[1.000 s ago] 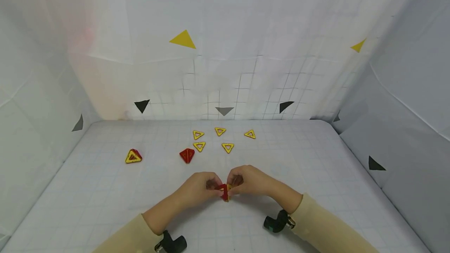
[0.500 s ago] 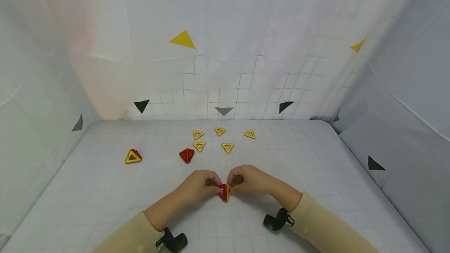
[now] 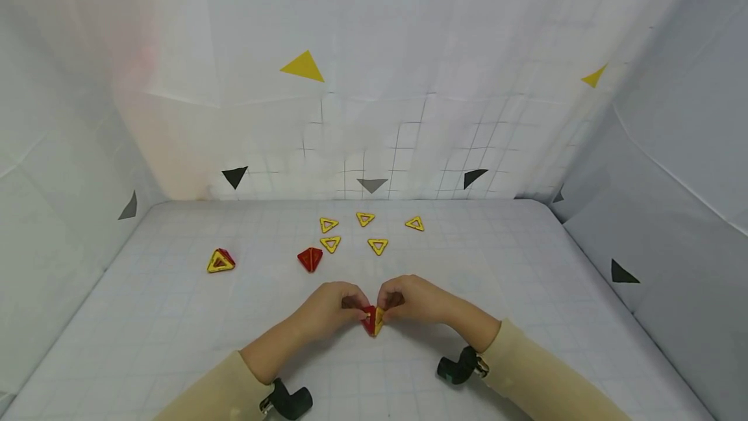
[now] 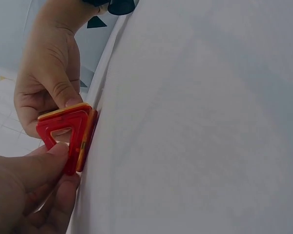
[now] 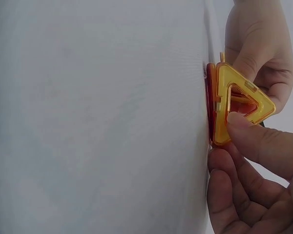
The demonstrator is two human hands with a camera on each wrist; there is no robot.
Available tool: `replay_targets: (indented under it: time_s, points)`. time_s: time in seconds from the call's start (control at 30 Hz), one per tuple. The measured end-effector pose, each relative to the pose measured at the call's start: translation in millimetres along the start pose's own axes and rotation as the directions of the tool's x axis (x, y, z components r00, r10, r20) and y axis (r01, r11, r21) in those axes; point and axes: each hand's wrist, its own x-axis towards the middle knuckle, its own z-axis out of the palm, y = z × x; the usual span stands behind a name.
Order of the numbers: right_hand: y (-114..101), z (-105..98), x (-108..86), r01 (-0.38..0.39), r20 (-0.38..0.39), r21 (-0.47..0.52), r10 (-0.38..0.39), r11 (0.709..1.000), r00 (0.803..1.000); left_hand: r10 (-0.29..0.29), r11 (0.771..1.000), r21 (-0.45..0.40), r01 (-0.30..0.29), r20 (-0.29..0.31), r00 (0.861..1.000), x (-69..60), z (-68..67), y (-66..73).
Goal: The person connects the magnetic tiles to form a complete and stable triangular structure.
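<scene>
Both hands meet at the front middle of the table over a small pyramid of magnetic triangle tiles. My left hand (image 3: 330, 304) pinches its red triangle tile (image 4: 77, 126), thumb on the face. From the other side, my right hand (image 3: 415, 301) pinches the yellow triangle tile (image 5: 221, 114), its thumb at the tile's central opening. The red and yellow tiles meet along an edge, and in the left wrist view a further red-and-orange layer lies against the table side. Fingers partly hide the pyramid's back.
Several yellow triangle tiles (image 3: 378, 246) lie flat farther back. A red pyramid (image 3: 310, 258) stands just beyond my left hand, and a yellow-and-red pyramid (image 3: 221, 260) sits farther left. White sheeting (image 3: 374, 141) rises behind the white table (image 3: 514, 258).
The held pyramid has turned slightly, so more of its red and yellow faces shows. My left hand has risen a little in the head view; the right hand has barely moved.
</scene>
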Motion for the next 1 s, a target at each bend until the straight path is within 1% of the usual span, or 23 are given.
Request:
replay_targets:
  time_s: [0.4, 0.53, 0.67, 0.87, 1.0]
  points:
    - [-1, -2, -0.5, -0.008, 0.002, -0.005, 0.008, 1.000, 1.000, 0.030, 1.000, -0.001, -0.030, -0.015, 0.999, -0.6, -2.1, 2.6]
    - [-2, -1, -1.0, -0.006, 0.004, -0.014, 0.006, 1.000, 1.000, 0.010, 1.000, 0.005, -0.010, -0.021, 1.000, -2.1, -1.4, 3.4]
    - [-2, -1, -1.7, 0.005, 0.001, -0.027, -0.005, 1.000, 1.000, -0.014, 1.000, -0.009, 0.014, -0.028, 1.000, -5.0, 0.3, 4.0]
    - [-2, 1, -2.2, 0.024, -0.003, -0.032, -0.024, 0.999, 1.000, -0.022, 1.000, -0.014, 0.022, -0.034, 0.999, -9.5, 2.7, 2.8]
    - [-2, 2, -2.3, 0.021, -0.004, -0.038, -0.021, 0.999, 1.000, -0.024, 0.999, -0.032, 0.023, -0.028, 0.999, -11.4, 3.5, 3.1]
